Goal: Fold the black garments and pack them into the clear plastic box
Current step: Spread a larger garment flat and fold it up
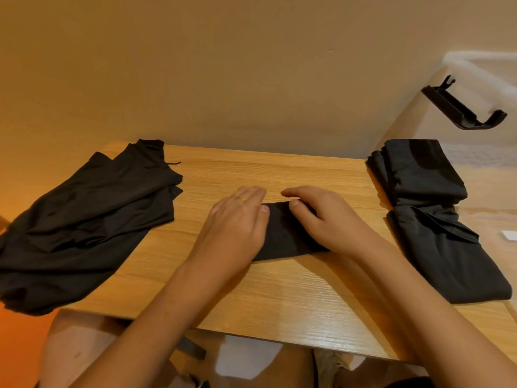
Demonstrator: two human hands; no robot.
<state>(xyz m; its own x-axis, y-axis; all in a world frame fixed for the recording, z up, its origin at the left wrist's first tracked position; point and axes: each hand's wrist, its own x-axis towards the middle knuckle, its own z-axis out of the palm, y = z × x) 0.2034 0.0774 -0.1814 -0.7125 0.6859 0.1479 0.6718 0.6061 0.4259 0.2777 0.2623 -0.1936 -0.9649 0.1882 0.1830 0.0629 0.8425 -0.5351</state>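
A small folded black garment (282, 236) lies in the middle of the wooden table (279, 298). My left hand (237, 219) lies flat on its left part with fingers straight. My right hand (319, 217) presses on its right part, thumb at the top edge of the cloth. A loose pile of black garments (84, 219) lies on the table's left side and hangs over the edge. Folded black garments (430, 208) are stacked on the right. The clear plastic box (481, 77), with a black clip handle (461, 107), stands at the far right.
The table's back edge meets a plain wall (251, 65). A small white tag (509, 236) lies at the right edge. Below the near table edge I see my knees and the floor.
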